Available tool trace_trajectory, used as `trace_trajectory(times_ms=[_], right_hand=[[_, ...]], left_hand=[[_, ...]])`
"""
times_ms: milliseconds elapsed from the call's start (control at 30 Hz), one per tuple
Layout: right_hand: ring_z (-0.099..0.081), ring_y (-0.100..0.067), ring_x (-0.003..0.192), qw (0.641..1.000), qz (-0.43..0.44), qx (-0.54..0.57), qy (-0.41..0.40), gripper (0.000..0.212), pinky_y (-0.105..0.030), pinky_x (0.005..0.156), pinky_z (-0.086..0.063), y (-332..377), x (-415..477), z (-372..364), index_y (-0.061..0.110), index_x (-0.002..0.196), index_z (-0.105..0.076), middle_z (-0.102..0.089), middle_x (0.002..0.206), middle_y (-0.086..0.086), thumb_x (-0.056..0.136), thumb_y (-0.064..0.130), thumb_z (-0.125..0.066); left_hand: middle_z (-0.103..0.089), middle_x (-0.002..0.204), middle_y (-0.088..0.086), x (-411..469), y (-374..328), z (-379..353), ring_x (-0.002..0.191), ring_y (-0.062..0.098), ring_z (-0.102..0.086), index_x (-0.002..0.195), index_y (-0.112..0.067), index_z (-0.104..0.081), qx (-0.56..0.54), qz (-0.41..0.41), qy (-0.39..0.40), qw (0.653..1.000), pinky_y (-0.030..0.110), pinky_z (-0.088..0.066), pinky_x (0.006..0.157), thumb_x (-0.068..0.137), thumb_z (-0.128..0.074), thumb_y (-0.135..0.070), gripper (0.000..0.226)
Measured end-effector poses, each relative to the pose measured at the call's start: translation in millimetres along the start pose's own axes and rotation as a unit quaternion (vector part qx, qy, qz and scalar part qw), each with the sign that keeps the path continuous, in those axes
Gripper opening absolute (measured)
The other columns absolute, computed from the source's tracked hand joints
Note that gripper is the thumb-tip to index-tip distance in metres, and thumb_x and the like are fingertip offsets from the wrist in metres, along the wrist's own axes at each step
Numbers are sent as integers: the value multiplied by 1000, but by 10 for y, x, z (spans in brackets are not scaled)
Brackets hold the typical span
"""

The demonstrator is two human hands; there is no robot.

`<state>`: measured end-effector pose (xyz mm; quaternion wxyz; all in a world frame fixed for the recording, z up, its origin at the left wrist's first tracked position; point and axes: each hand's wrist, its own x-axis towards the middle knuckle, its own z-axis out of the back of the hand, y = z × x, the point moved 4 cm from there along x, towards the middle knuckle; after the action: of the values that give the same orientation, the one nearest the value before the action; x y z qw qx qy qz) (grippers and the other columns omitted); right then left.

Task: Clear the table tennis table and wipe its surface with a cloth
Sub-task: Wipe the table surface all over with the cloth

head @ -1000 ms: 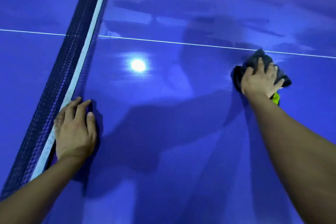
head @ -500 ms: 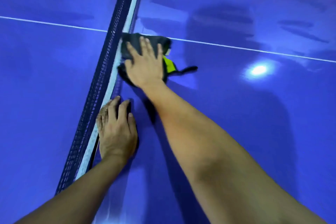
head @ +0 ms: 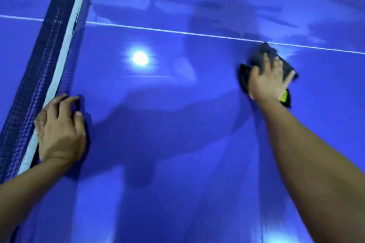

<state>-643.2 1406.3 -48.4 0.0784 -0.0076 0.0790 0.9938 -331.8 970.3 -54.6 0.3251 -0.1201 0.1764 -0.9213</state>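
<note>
A person leaned over a glossy blue table tennis table (head: 177, 154), both bare forearms stretched out across it. The right hand (head: 268, 81) lay on a dark cloth (head: 263, 53), fingers spread and fairly straight, pressing it flat against the surface rather than clutching it. The hand was motion-blurred. The cloth sat on the right part of the table, its far corner touching the thin white line (head: 177, 32) that ran across the surface. A small bright yellow tag (head: 284, 97) on the cloth poked out beside the wrist.

The left hand (head: 59, 128) was well apart from the cloth, on the table just beside the net (head: 39, 65). Its fingers were arched, tips on the blue surface, and it gripped nothing; the side of the hand lay against the net's white top band (head: 65, 45). The dark mesh ran diagonally from lower left to the top of the view.

Between the two hands, a round white lamp reflection (head: 140, 58) shone on the tabletop, and the person's soft shadow fell across the blue.
</note>
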Motion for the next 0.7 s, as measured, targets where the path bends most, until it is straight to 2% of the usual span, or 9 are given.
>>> trace_trajectory(times_ms=[100, 267, 400, 467, 600, 700], right_hand=[[-17, -23, 156, 1000, 6, 21, -2, 68, -51, 127, -4, -558, 85, 53, 28, 160, -30, -22, 169, -10, 96, 47, -27], [-16, -22, 157, 999, 4, 31, -11, 61, -48, 128, -5, -120, -131, -15, 30, 160, -31, -19, 170, -9, 100, 41, -33], [-21, -25, 155, 991, 134, 20, -20, 58, -48, 127, -9, 1066, -844, -242, 27, 160, -33, -22, 168, -13, 104, 36, -42], [-20, -23, 156, 980, 200, 12, -12, 59, -45, 127, -7, 1784, -1307, -390, 30, 160, -31, -21, 169, -10, 103, 39, -42], [-15, -18, 157, 938, 347, 1, 3, 60, -44, 126, -6, 3051, -2299, -649, 37, 160, -28, -20, 170, -4, 101, 46, -36], [-13, -17, 157, 901, 432, 17, 46, 60, -46, 126, -3, 3545, -2910, -764, 38, 160, -28, -18, 171, -3, 101, 47, -38]], left_hand=[[-43, 148, 7, -1, 32, -20, 134, 38, -41, 133, -22, -49, 13, -22, -13, 1000, 57, -26, 112, 96, -37, -35, 42], [-44, 147, 11, 7, 68, 17, 132, 39, -42, 134, -17, -51, 9, -22, -8, 1000, 55, -25, 115, 96, -40, -27, 40], [-43, 148, 9, -7, 82, 18, 136, 34, -40, 137, -15, -48, -18, -19, 2, 1000, 52, -23, 118, 97, -39, -25, 42], [-43, 147, 10, -15, 106, 51, 137, 31, -40, 137, -12, -48, -75, -13, -9, 997, 49, -23, 118, 97, -43, -18, 41], [-46, 139, 19, -80, 107, 229, 131, 32, -44, 129, 0, -52, -222, -15, -34, 974, 47, -33, 114, 90, -48, 5, 40], [-53, 130, 16, -370, 152, 407, 123, 31, -47, 127, -2, -53, -214, 15, -61, 975, 44, -35, 111, 84, -47, 8, 44]])
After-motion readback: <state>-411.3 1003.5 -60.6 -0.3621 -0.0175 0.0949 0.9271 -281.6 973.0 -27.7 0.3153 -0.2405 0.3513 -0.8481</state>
